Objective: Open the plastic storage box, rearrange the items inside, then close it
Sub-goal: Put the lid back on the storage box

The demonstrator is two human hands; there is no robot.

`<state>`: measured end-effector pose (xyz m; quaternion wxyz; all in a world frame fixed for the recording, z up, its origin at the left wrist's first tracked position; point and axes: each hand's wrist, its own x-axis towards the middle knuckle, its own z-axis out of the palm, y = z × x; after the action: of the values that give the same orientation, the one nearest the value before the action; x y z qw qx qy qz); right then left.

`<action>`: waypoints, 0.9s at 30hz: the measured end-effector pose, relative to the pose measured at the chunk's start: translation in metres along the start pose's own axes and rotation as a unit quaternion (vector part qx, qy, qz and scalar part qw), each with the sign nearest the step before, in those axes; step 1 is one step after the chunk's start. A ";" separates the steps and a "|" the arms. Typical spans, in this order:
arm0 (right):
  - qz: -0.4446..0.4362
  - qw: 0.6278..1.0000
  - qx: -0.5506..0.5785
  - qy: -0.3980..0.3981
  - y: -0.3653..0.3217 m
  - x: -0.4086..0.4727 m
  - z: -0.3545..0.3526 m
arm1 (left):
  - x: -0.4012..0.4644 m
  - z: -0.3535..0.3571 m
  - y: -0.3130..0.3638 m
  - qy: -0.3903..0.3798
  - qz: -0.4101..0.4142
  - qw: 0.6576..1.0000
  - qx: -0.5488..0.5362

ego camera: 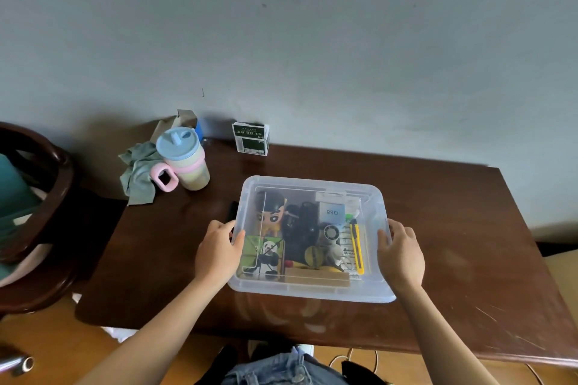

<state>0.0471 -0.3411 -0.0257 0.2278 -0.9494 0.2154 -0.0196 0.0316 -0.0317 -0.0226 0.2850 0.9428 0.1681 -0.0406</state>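
Clear plastic storage box (pixel 312 289): set on the dark wooden table (pixel 469 228), near its front edge, lid (pixel 312 182) seated, so opening is judged not yet done.
Left hand (pixel 217 251): laid against the left side, thumb hooked over the lid rim, fingers curled on the black latch.
Right hand (pixel 400 256): mirrored at the right side, fingers clamped over the rim; the paired grip suits unlatching.
Contents, seen through the lid: cartoon figurine (pixel 271 212), panda card (pixel 266 255), yellow utility knife (pixel 356 247).
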 end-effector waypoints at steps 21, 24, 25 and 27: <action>0.112 0.971 0.183 -0.102 -0.030 0.081 0.009 | 0.085 0.005 0.028 -0.027 -0.064 0.997 -0.036; 0.148 0.959 0.225 -0.084 -0.034 0.089 0.018 | 0.097 0.012 0.033 -0.021 -0.082 0.994 -0.065; 0.157 0.955 0.239 -0.075 -0.034 0.091 0.021 | 0.098 0.014 0.033 -0.015 -0.079 0.994 -0.071; 0.165 0.951 0.257 -0.055 -0.032 0.091 0.026 | 0.096 0.018 0.033 0.005 -0.063 0.995 -0.080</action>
<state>0.1459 -0.3429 -0.0405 0.4753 -0.8097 0.3439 0.0158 0.1335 -0.0392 -0.0364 0.3555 0.9046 0.2316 -0.0405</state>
